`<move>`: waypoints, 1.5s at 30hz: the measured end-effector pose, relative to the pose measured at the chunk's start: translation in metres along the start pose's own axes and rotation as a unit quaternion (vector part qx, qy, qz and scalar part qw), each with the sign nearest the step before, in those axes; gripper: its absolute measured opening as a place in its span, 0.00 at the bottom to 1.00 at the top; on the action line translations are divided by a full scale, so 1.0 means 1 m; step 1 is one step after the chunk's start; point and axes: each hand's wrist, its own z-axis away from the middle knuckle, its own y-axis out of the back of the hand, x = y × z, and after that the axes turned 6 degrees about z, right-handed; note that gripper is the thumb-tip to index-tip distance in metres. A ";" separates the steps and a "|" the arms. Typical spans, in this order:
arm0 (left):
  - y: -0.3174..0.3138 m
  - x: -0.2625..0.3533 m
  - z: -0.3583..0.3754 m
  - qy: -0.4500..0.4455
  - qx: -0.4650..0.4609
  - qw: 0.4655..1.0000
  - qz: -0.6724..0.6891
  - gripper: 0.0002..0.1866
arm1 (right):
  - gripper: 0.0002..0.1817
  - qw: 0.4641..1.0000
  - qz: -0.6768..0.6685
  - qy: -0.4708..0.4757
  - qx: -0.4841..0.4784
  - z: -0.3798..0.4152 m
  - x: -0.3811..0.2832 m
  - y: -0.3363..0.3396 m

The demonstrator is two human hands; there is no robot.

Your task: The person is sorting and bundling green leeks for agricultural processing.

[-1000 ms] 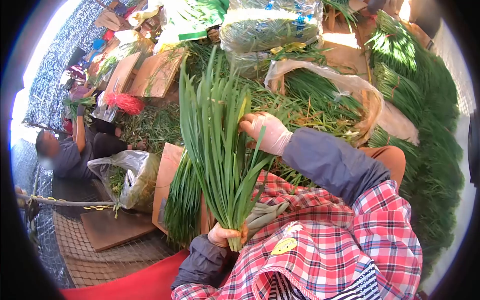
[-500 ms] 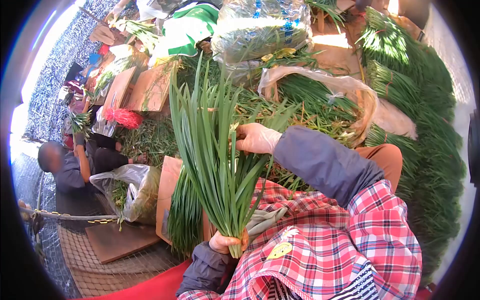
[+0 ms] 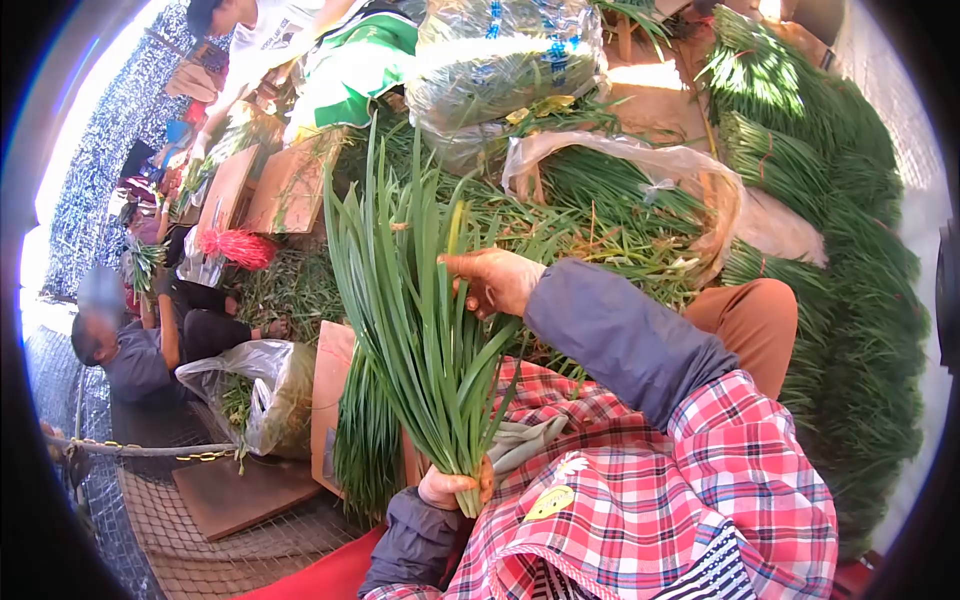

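Chive bunch [image 3: 420,330], centre of the frame: long flat green leaves fanning upward from a tight base, held upright over our lap. Our left hand [image 3: 452,487], lower centre, is closed around the cut ends. Our right hand [image 3: 492,280], gloved, sits mid-frame at the right edge of the fan, fingers pinched on a pale yellowish leaf [image 3: 456,232] near the top.

Judgement on doing this well: keep the base grip firm so the bundle does not splay, and draw the discoloured leaf out along its own length rather than sideways, so good leaves are not snapped or dragged out with it.

Around us: a clear plastic bag [image 3: 640,170] of greens in the upper centre, stacked tied bundles [image 3: 800,160] down the right side, cardboard sheets [image 3: 290,185] at upper left, a red tuft of ties [image 3: 238,247] at left.

Hard to read: whether the pinch holds one leaf or several; the left hand's fingers are mostly hidden behind the stems. A seated person [image 3: 130,350] at far left is cut by the lens edge and blurred. Frame corners are black.
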 end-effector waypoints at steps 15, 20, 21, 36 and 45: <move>-0.006 0.003 -0.005 -0.004 0.062 0.993 -0.096 0.22 | 0.13 0.964 0.254 -0.005 -0.073 0.031 0.008 -0.015; -0.006 0.004 -0.008 -0.013 0.080 0.989 -0.125 0.23 | 0.11 0.834 0.542 0.051 -0.085 0.035 0.030 -0.032; -0.007 0.003 -0.008 -0.017 0.091 0.988 -0.122 0.23 | 0.11 0.749 0.654 0.085 -0.062 0.037 0.032 -0.036; -0.002 0.017 0.048 0.005 0.176 0.965 -0.193 0.13 | 0.16 0.435 0.857 -0.270 0.051 0.088 0.062 0.173; 0.011 0.020 0.047 0.039 0.187 0.950 -0.246 0.17 | 0.29 0.511 0.797 0.306 0.101 0.050 -0.070 0.039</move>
